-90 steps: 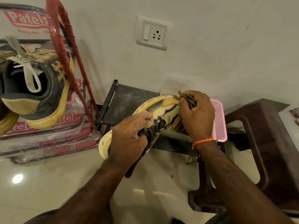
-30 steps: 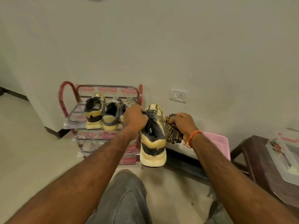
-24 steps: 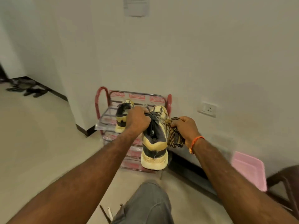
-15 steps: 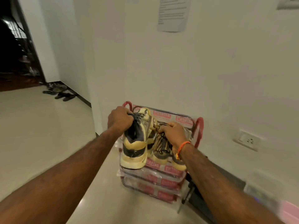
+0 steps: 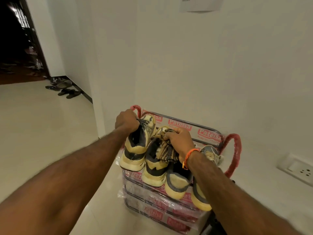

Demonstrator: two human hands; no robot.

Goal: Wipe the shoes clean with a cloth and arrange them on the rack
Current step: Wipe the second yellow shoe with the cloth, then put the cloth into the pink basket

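Being carried at the left end of the rack's (image 5: 210, 135) top shelf, a yellow-and-grey shoe (image 5: 138, 146) is being gripped by the left hand (image 5: 126, 121), whose fingers are curled into the laces and tongue near the collar. The shoe is being held heel toward the camera and toe toward the wall, with its long axis running front to back and its toe tipped slightly upward; its sole appears to be just above or barely meeting the shelf edge, and which of the two cannot be told. Immediately to its right, three more shoes (image 5: 156, 167) are being kept in a row on the same shelf, heels outward, so the free slot is lying directly beneath and ahead of the held shoe. A striped cloth (image 5: 168, 150) is being clutched in the right hand (image 5: 180, 139), whose fingers are closed around it, and that hand is resting over the neighbouring shoe. Of the two, the left hand is the nearer to the open slot, so the placing is judged to depend on the shoe being lowered and pushed forward along its own length, parallel to its neighbours. Little room is being left between the held shoe and the next, so a sideways nudge against that one is being risked.
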